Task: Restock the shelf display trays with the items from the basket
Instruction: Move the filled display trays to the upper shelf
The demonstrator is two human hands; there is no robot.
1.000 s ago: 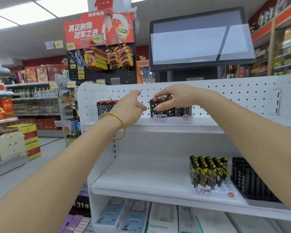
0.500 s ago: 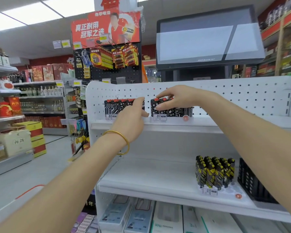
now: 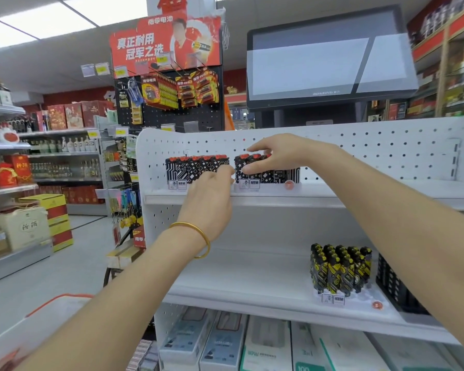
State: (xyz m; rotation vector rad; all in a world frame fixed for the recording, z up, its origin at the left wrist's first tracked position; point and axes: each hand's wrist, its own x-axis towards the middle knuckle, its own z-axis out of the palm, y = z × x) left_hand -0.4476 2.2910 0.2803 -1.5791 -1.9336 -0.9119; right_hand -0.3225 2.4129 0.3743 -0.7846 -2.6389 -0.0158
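Two display trays of black-and-white lighters with red caps stand side by side on the top white shelf (image 3: 319, 195). My left hand (image 3: 212, 195), with a gold bangle on the wrist, reaches up to the left tray (image 3: 193, 167), and its fingertips touch the tray's right end. My right hand (image 3: 279, 156) lies over the left end of the right tray (image 3: 279, 175); thumb in front and fingers on top pinch the lighters there. A white basket with an orange rim (image 3: 51, 309) shows at the lower left, its contents out of sight.
The middle shelf holds a tray of yellow-and-black lighters (image 3: 340, 269) and an empty black tray (image 3: 394, 287). Boxed goods (image 3: 225, 344) fill the bottom shelf. A battery rack (image 3: 169, 103) and a monitor (image 3: 327, 60) stand behind the pegboard. An aisle runs to the left.
My left hand has dropped from in front of the left tray to its right end, uncovering the lighters there. My right hand stays on the right tray's lighters. The view shifted left.
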